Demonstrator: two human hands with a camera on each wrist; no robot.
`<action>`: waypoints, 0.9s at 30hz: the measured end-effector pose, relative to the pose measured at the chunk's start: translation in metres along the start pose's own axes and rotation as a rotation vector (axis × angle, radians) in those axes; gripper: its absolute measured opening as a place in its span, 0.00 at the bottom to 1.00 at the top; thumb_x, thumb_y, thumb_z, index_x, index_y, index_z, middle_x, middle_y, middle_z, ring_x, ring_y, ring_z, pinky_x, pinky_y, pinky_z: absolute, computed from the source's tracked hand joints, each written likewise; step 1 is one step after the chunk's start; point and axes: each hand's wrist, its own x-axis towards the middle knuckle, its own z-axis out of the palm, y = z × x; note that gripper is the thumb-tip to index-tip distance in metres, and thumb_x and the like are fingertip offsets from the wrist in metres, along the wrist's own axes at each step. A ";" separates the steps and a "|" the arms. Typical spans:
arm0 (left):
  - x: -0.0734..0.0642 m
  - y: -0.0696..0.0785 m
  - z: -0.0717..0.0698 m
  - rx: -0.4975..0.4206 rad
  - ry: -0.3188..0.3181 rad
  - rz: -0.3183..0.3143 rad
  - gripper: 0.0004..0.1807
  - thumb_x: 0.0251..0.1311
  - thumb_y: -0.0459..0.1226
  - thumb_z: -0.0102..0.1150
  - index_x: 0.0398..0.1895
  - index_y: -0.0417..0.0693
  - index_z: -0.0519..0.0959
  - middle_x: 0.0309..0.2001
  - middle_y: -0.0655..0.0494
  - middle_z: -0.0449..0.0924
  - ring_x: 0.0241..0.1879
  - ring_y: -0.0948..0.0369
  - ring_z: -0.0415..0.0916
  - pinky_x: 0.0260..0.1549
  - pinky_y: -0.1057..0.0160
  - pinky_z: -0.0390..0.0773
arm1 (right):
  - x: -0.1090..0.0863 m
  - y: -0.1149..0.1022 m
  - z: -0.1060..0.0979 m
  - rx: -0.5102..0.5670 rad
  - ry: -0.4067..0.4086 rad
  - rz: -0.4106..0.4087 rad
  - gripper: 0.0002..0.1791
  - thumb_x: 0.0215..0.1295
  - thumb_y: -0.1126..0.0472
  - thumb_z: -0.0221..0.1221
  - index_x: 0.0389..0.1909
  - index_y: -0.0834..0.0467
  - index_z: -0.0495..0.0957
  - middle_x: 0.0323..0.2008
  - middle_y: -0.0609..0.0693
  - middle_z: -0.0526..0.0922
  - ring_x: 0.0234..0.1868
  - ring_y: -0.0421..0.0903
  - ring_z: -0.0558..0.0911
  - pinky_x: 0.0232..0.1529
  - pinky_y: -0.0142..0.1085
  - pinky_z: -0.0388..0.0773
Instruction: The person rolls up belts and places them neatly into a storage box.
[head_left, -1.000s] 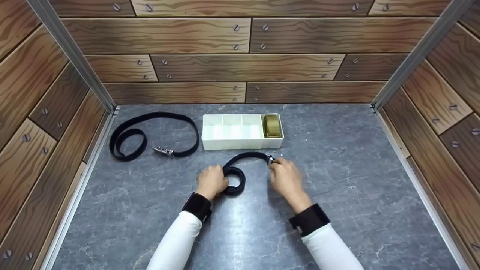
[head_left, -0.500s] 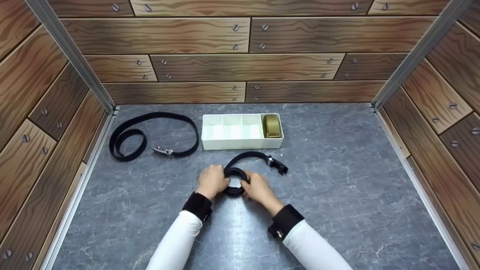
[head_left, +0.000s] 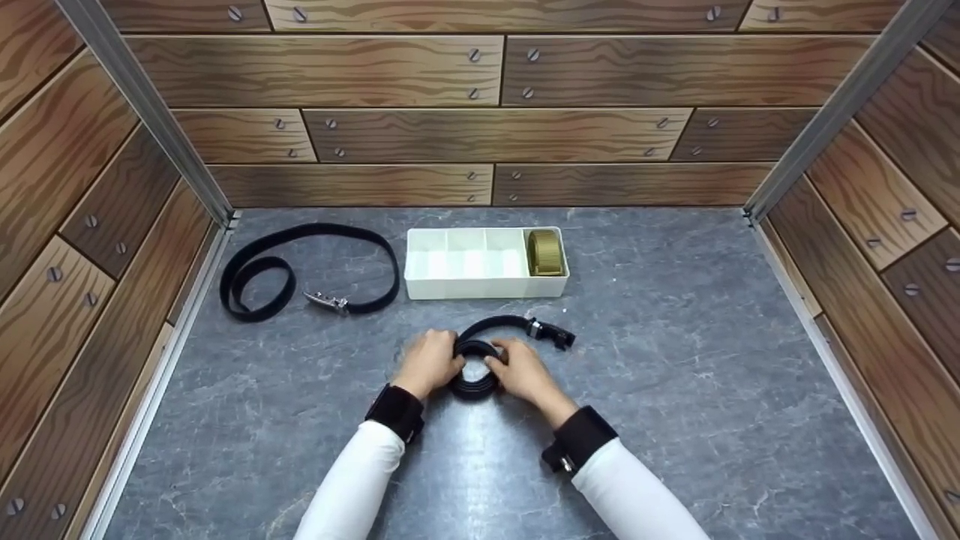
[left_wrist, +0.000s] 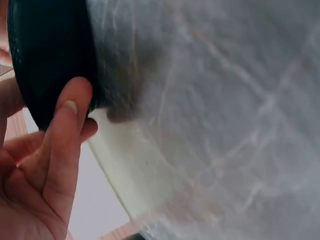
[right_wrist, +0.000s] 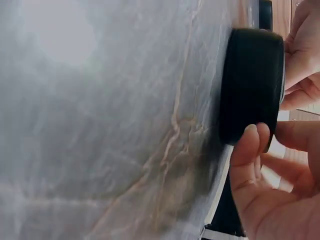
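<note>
A black belt, partly rolled into a coil, stands on its edge on the grey marbled surface. From the coil a loose tail curves back and right, ending in a dark buckle with a silvery loop. My left hand pinches the coil's left side, thumb inside the ring. On the right side, my right hand pinches the coil between thumb and fingers. In the right wrist view the rolled belt shows its smooth outer face, fingertips against it. The left wrist view shows the belt between thumb and fingers.
Behind the hands stands a white divided box. Its rightmost compartment holds a rolled olive-gold belt. Another black belt with a silver buckle lies loosely looped at the left. Wood-patterned walls enclose the surface.
My right hand has let go of the buckle end and moved left to the coil, which it now pinches. The coil has shifted slightly towards me, drawing the tail along.
</note>
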 end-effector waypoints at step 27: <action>0.002 0.016 -0.002 0.089 -0.016 0.006 0.09 0.55 0.38 0.67 0.32 0.41 0.80 0.33 0.43 0.83 0.35 0.44 0.82 0.34 0.48 0.80 | -0.003 -0.008 0.000 -0.152 0.048 0.092 0.14 0.64 0.61 0.63 0.47 0.64 0.83 0.45 0.62 0.81 0.49 0.55 0.80 0.52 0.46 0.76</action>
